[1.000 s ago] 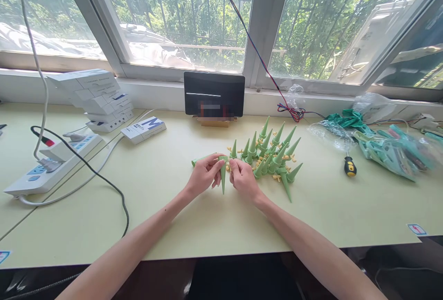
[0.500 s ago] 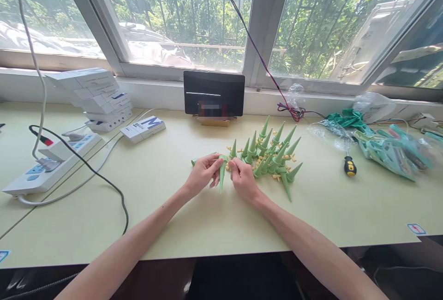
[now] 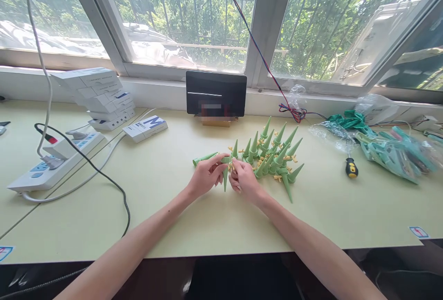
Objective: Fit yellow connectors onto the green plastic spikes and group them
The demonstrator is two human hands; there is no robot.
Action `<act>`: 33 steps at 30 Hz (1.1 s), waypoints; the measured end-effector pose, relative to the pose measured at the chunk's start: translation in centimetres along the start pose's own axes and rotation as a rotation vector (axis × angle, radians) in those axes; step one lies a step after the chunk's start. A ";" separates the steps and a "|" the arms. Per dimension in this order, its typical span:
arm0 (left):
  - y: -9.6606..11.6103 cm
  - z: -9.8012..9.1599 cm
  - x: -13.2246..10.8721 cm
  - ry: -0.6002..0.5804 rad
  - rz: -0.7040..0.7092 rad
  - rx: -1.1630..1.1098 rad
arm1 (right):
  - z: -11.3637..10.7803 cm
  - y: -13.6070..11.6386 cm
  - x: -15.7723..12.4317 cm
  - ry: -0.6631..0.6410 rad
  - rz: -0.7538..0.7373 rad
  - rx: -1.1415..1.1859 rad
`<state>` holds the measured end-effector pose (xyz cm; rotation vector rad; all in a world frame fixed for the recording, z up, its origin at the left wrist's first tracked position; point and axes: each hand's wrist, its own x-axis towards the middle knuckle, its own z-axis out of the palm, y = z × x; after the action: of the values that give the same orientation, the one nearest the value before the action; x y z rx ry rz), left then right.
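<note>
In the middle of the table, my left hand [image 3: 207,173] pinches a green cone-shaped plant watering spike [image 3: 225,180] near its wide end, with the tip pointing down toward me. My right hand [image 3: 245,179] is closed right beside it, fingertips close to the spike's wide end. Whatever sits in that pinch is small and mostly covered; a bit of yellow shows nearby. Another green spike [image 3: 205,158] lies on its side behind my left hand. Beyond and right of my right hand stands a cluster of green spikes [image 3: 277,164] with small yellow valves [image 3: 277,178] on them.
A tablet [image 3: 216,94] leans on a stand at the back. To the left are a power strip [image 3: 58,161] with cables, stacked white boxes [image 3: 100,97] and one flat box [image 3: 145,128]. On the right lie a screwdriver [image 3: 351,168] and bagged green parts [image 3: 387,152].
My right fingers have shifted slightly at the spike's wide end, and the left hand has turned it a little. The spike lying behind shows more now. The whole view has shifted slightly.
</note>
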<state>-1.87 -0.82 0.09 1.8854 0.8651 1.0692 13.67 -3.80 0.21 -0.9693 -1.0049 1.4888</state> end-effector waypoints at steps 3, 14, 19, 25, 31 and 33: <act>0.0 0.0 0.0 0.004 0.043 0.062 | 0.0 -0.3 0.0 -0.025 0.068 0.083; 0.5 0.2 0.2 0.010 -0.083 -0.179 | -0.2 0.1 0.0 0.021 -0.077 -0.135; 1.2 0.1 0.2 -0.018 -0.157 -0.281 | -0.4 0.2 0.0 0.097 -0.279 -0.462; 1.1 0.0 0.4 -0.073 -0.262 -0.467 | -0.6 0.4 0.0 0.158 -0.546 -0.700; 1.1 -0.1 0.6 -0.100 -0.320 -0.538 | -0.7 0.3 0.1 0.109 -0.645 -0.740; 1.1 0.0 0.5 -0.085 -0.295 -0.512 | -0.6 0.2 0.0 0.125 -0.607 -0.727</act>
<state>-1.50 -0.90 1.26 1.3215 0.7105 0.9140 14.20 -3.77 -0.21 -1.0911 -1.6162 0.5450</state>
